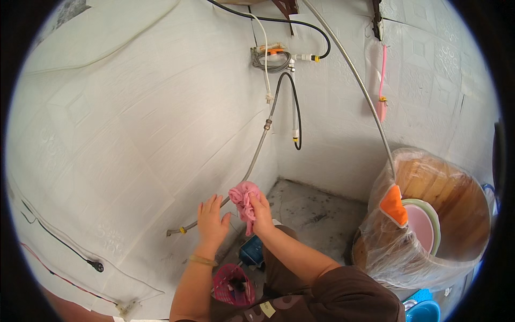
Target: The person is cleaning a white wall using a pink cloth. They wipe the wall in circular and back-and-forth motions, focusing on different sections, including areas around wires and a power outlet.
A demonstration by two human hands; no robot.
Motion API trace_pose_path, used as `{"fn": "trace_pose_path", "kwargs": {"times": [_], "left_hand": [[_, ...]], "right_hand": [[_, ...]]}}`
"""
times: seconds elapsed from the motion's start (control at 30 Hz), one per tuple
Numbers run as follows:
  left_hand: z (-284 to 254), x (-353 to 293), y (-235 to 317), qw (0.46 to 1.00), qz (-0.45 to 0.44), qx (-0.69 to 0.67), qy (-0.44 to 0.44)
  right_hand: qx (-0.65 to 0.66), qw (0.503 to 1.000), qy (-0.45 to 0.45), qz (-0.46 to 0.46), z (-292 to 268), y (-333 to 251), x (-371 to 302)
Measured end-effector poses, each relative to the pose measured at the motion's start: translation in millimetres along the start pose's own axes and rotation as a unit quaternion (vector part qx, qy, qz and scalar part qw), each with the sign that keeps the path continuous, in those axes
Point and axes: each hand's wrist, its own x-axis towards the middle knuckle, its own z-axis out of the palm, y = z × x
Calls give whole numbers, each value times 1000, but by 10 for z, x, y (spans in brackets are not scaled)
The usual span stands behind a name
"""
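A bunched pink cloth [244, 197] is gripped in my right hand [260, 214], its lower end hanging down. My left hand [212, 221] is raised just left of the cloth, apart from it, palm toward the wall with the fingers stretched out and the thumb toward the cloth. Behind both hands a grey hose [256, 153] slants down along the white wall, ending in a metal tip with a yellow band near my left forearm. A yellowish band circles my left wrist.
Below my arms stand a pink basket [219, 279] with dark items and a blue container [251, 252]. To the right, a plastic-wrapped wooden tub [429, 177] holds pink and green basins [420, 225]; an orange cloth [394, 206] hangs on its rim. A blue basin [424, 310] sits lower right.
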Motion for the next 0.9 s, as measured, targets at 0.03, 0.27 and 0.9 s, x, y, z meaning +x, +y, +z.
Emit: {"fn": "trace_pose_path", "kwargs": {"times": [0.03,0.27,0.9], "left_hand": [[-43,-14,-46,1000,-4,2,6],[-172,40,-255,999,-9,22,33],[-713,1028,-623,960,148,230,64]], "right_hand": [[1,1000,-6,2,45,15,-7],[-2,999,-37,9,169,110,74],[-21,999,-36,-6,611,443,922]]}}
